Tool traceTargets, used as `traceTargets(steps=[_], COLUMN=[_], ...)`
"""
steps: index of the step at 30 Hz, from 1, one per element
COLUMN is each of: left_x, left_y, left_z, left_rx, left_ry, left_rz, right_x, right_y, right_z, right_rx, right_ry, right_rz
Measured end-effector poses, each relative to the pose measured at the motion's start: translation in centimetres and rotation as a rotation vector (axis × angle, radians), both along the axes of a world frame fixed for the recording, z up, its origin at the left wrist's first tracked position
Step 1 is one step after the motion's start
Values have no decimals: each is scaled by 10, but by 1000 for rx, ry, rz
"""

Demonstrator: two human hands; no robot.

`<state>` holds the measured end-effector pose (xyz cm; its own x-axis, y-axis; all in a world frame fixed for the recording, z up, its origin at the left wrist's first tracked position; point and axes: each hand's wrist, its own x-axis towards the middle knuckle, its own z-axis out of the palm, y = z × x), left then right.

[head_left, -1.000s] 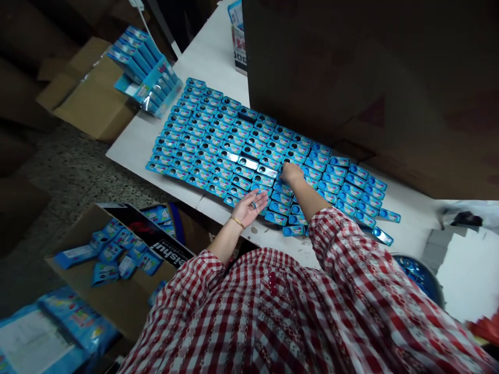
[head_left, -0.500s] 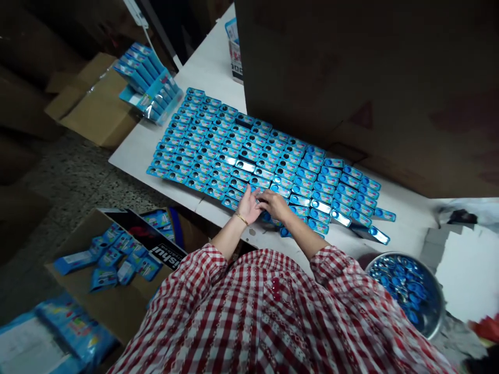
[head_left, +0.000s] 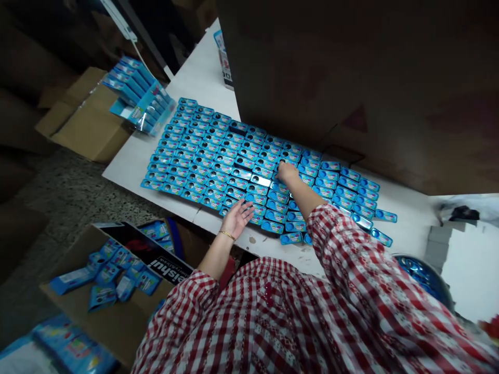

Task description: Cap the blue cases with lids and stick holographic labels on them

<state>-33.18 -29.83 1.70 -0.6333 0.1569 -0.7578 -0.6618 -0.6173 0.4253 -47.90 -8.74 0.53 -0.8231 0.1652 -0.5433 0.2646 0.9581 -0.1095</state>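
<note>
Small flat blue packs (head_left: 200,169) with printed fronts lie in slanting rows across the white table (head_left: 187,72). Many toward the left show a dark round spot; those on the right have a blue round piece in that place. My right hand (head_left: 287,173) reaches into the middle rows, fingers bent down and together at one pack; what they hold is hidden. Close to the front edge of the rows, my left hand (head_left: 237,219) is turned palm up with its fingers apart. A metal bowl (head_left: 448,291) of shiny blue pieces is partly covered by my right sleeve.
A large brown carton (head_left: 312,62) stands behind the rows. At left, a clear-fronted display box (head_left: 150,111) of blue packs sits on the table corner. Below left is an open cardboard box (head_left: 74,317) with loose blue packs. Grey-white cartons (head_left: 468,265) stand at right.
My hands were together at the front edge of the rows. The right has moved away and forward into the middle rows; the left has drawn slightly left and down, its fingers spread.
</note>
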Motion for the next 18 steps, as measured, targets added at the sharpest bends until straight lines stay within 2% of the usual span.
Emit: traceTargets(steps=[5,7,9,11,13,16,18], left_x=[5,7,9,11,14,25,37], left_y=[-1,-1,-2,-3,-3,-2,1], left_z=[3,5,5,4,1,-3,-4], left_rx=[3,3,-4,-22,-42,-62,-73], left_ry=[11,4,-6,-10,-10,-19,-27], left_rz=[-17,-45,-78,-118,-173,-277,-350], right_x=[-3,13,45,94,165,295,377], right_y=[-4,-1,15,49,97,170,203], right_z=[-4,-1,4,10,16,21,17], right_rx=[1,-43,-154,-256,-202,119,351], right_ry=[-1,98,265,472,669,801,687], right_rz=[-27,-45,-74,-159,-348,-775,-1041])
